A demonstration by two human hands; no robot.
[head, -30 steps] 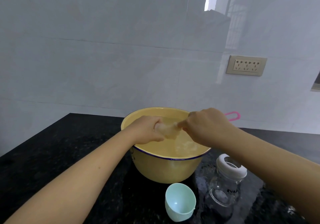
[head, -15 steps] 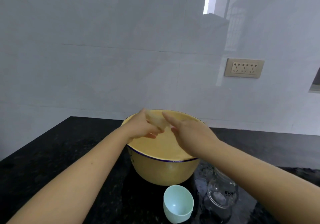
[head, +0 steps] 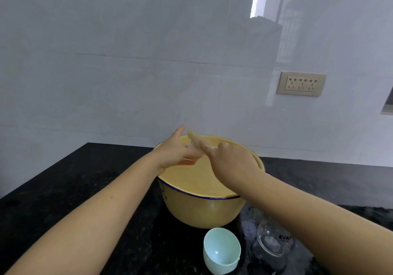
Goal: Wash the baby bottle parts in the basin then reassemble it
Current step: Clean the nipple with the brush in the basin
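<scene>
Pinching teat (head: 194, 138) in left hand (head: 176, 154) fingers (head: 192, 153), up over basin's (head: 202, 211) 12 o'clock rim. Gripping or just touching with right hand (head: 231, 162)? Can't tell, too blurry. Probably slippery, so could squirt out onto bench (head: 85, 189) or knock bottle (head: 274, 242) at 5.

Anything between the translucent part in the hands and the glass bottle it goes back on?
Only the right forearm, crossing over the glass bottle. Translucent part is above the basin; mint cap lies left of the bottle.

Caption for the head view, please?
Left hand holds a pale part above the basin, right hand touching it; bottle and mint cap sit on the counter.
</scene>
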